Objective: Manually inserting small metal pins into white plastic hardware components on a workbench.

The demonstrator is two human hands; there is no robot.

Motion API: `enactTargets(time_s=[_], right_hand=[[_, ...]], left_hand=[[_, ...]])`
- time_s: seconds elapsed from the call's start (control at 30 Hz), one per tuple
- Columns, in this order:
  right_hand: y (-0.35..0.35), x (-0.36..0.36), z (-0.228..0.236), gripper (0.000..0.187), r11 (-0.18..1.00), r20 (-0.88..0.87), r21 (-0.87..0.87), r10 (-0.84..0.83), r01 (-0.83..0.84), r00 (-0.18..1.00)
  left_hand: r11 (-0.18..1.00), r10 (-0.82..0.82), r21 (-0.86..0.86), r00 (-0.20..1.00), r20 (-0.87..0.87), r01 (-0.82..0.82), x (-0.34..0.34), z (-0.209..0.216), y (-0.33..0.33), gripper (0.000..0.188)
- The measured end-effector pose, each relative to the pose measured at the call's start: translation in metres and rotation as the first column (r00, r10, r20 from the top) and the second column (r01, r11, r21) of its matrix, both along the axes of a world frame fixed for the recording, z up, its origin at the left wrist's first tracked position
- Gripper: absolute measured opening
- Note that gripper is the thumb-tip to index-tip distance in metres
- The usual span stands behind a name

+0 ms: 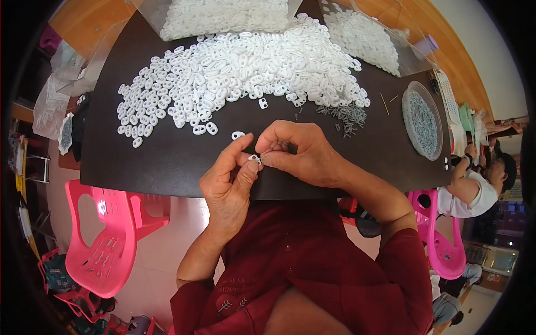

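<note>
- A small white piece with holes in it is held up just above the near edge of the dark surface, around the middle from left to right.
- The left hand has its grip on this piece, pinching it at the fingertips with the thumb on the near side.
- The right hand comes in from the right, thumb and forefinger drawn together at the piece's right edge; I cannot tell whether its grip is clenched on the piece, on something tiny, or just resting there.
- One loose white piece lies on the surface just beyond the left fingertips.
- Farther off, a wide heap of white pieces spreads across the surface, thinning to a single layer on the left.
- At the heap's near right side is a little pile of grey pins.
- Right of that pile lie two thin, brass-coloured sticks, apart from each other.
- A round clear tub filled with more grey pins stands near the right edge.
- At the far side, a clear box full of white pieces stands behind the heap, and another clear container with white pieces sits to its right.
- A pink chair stands at near left, and another pink chair at near right.
- Beyond the right edge, another person in a white top sits facing away from the surface's middle.
</note>
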State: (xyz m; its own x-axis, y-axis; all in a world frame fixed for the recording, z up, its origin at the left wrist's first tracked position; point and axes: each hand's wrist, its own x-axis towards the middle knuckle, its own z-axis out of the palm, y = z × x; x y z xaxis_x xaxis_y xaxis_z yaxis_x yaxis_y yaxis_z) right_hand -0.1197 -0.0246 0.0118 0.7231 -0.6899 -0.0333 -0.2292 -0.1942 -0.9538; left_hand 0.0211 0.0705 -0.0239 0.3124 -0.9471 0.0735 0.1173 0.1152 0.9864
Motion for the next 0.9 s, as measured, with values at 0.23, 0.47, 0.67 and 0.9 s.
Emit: enactTargets(time_s=[0.23, 0.47, 0.67, 0.9], right_hand=[[0.0, 0.004, 0.004, 0.012, 0.999, -0.041, 0.032, 0.021, -0.02, 0.999], [-0.004, 0.003, -0.012, 0.013, 0.974, 0.018, 0.224, 0.034, -0.037, 0.999], [-0.006, 0.002, -0.008, 0.012, 0.974, 0.098, 0.227, -0.005, -0.018, 0.995], [-0.002, 0.001, -0.007, 0.01, 0.983, 0.013, 0.184, -0.015, 0.012, 1.0]], left_hand=[[0.997, 0.032, -0.069, 0.977, 0.212, -0.017, 0.004, -0.005, 0.0, 0.035], [0.998, -0.032, -0.046, 0.977, 0.211, 0.042, 0.007, -0.01, -0.001, 0.034], [0.999, -0.026, 0.039, 0.993, -0.119, 0.031, 0.006, -0.002, -0.004, 0.036], [0.999, 0.0, 0.045, 0.993, -0.12, 0.006, 0.006, -0.001, -0.004, 0.036]])
